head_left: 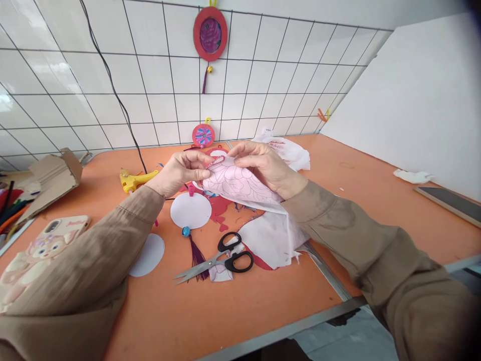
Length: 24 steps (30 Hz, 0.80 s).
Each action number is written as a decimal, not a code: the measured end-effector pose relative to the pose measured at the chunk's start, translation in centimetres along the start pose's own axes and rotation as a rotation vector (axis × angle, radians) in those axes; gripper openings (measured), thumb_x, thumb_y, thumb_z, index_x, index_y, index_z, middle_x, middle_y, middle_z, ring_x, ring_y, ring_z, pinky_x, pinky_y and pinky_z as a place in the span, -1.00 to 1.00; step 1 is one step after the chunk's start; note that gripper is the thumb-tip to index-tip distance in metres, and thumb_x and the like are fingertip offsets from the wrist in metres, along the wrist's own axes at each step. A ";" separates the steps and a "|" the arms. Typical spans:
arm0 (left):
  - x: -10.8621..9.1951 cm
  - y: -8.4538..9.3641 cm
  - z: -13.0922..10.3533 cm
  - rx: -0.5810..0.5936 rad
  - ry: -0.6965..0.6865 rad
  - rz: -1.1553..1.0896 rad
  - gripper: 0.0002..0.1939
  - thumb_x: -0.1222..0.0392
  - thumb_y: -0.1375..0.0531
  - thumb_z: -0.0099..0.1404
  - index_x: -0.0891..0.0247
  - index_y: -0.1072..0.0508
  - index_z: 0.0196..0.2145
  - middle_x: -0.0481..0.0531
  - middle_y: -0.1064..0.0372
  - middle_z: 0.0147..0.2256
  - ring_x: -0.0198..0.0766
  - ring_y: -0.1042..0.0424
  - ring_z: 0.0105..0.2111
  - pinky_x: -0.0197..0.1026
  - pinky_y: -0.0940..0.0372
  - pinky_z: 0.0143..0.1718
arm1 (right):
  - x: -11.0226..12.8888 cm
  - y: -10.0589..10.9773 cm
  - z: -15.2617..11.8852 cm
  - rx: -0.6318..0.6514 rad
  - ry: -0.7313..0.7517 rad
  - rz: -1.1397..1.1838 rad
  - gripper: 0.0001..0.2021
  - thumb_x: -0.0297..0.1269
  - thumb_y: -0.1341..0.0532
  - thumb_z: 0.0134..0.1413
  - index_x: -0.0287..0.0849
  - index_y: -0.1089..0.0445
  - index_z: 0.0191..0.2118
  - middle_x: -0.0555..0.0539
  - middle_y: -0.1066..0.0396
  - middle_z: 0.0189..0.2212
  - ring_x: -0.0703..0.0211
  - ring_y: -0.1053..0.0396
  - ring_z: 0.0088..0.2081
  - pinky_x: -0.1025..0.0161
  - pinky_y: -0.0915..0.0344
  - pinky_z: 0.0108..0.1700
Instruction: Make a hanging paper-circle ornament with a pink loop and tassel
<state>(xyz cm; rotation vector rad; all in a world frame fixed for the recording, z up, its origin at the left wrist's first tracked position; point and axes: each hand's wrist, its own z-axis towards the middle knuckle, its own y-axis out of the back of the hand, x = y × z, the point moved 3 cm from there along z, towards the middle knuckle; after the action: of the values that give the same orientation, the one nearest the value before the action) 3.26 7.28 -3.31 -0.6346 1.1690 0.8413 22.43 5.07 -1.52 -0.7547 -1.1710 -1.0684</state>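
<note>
Both hands are raised over the orange table [158, 311]. Between them hangs a light pink cloth [240, 184] printed with flower outlines, with a red and white trim along its upper left edge. My left hand [178, 173] pinches that trimmed edge between thumb and fingers. My right hand [270, 170] pinches the top of the cloth a little to the right. Below lie black-handled scissors [214, 263] with their blades slightly apart, over a purple tassel [194, 250] and a cloth scrap [221, 273]. A white disc [191, 211] with a pink clip is under my left hand. More white cloth [266, 238] spreads beneath my right wrist.
A yellow glue gun [135, 180] and a cardboard box [62, 175] lie left. A phone in a cartoon case [56, 238] is near my left sleeve. A plastic bag [293, 153] sits at the back, a dark flat panel [454, 203] right. Round red ornaments [196, 42] hang on the wall.
</note>
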 end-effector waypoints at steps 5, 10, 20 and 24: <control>-0.3 -0.3 -0.2 -0.006 -0.017 -0.016 -0.70 0.16 -0.50 -0.10 0.31 -0.53 -0.46 -0.05 -0.46 -0.58 -0.39 -0.39 -0.60 -0.34 -0.34 -0.55 | -0.1 0.3 0.2 0.031 0.020 0.040 -0.92 -0.40 -0.21 -0.26 -0.12 -0.42 -0.51 0.00 -0.36 -0.52 0.21 -0.30 -0.43 0.20 -0.29 -0.31; -0.5 -0.7 -0.2 -0.025 -0.025 0.008 -0.68 0.18 -0.51 -0.13 0.33 -0.48 -0.52 -0.07 -0.42 -0.60 -0.43 -0.35 -0.61 -0.35 -0.30 -0.55 | 0.1 0.4 0.0 0.012 0.015 -0.001 -0.91 -0.35 -0.17 -0.13 -0.15 -0.41 -0.54 -0.03 -0.30 -0.58 0.24 -0.23 -0.51 0.18 -0.22 -0.37; -1.2 -0.8 -0.3 0.019 -0.043 0.195 -0.68 0.06 -0.49 -0.10 0.32 -0.50 -0.56 -0.04 -0.40 -0.59 -0.38 -0.34 -0.57 -0.31 -0.29 -0.51 | 0.2 0.0 -0.2 0.044 0.115 -0.123 -0.93 -0.38 -0.30 -0.16 -0.15 -0.38 -0.51 0.01 -0.37 -0.54 0.26 -0.28 -0.48 0.22 -0.22 -0.37; -1.4 -1.6 -0.4 0.023 -0.003 0.264 -0.61 -0.05 -0.43 0.00 0.32 -0.45 -0.60 -0.06 -0.32 -0.62 -0.40 -0.28 -0.58 -0.32 -0.22 -0.54 | -0.1 0.0 -0.3 0.072 0.129 -0.234 -0.93 -0.41 -0.27 -0.12 -0.14 -0.38 -0.43 0.03 -0.37 -0.52 0.27 -0.28 -0.47 0.26 -0.21 -0.40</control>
<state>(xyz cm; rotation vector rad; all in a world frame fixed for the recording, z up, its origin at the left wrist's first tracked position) 4.11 5.73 -2.07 -0.4650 1.2753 1.0493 22.57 4.82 -1.66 -0.4930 -1.1998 -1.2429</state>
